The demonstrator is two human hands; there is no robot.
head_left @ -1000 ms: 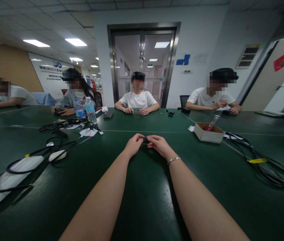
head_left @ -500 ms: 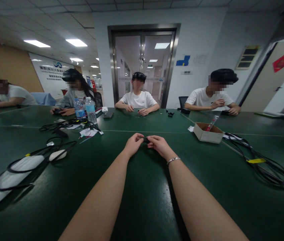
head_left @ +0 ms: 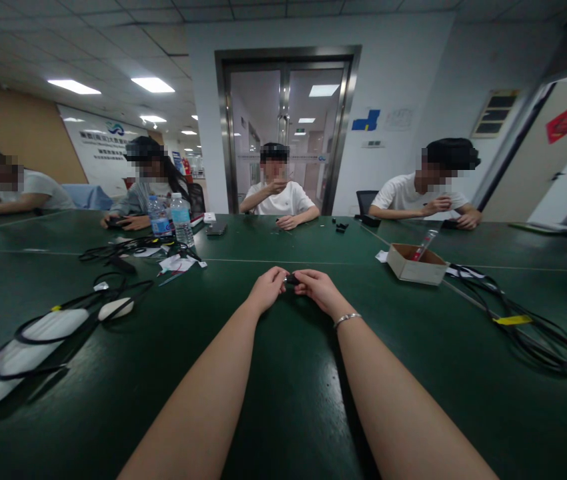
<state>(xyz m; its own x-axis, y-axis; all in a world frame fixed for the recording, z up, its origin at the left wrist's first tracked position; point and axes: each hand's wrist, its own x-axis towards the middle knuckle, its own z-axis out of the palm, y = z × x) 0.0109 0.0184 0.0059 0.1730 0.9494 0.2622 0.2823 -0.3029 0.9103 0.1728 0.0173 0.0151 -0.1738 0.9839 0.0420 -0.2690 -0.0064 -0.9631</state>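
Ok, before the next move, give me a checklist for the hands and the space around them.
1. Left hand on the left end of the small dark object: ok, fingers closed at it.
2. Right hand on its other end: ok, thumb and fingers pinch it.
3. Object's finer details readable: cannot tell, too small and partly covered by fingers.
4. Bracelet clear of the object: ok, it sits back at the right wrist.
5. Open box clear of both hands: ok, it stands apart to the right.
6. Right-side cable coil clear of the forearms: ok, not touching.
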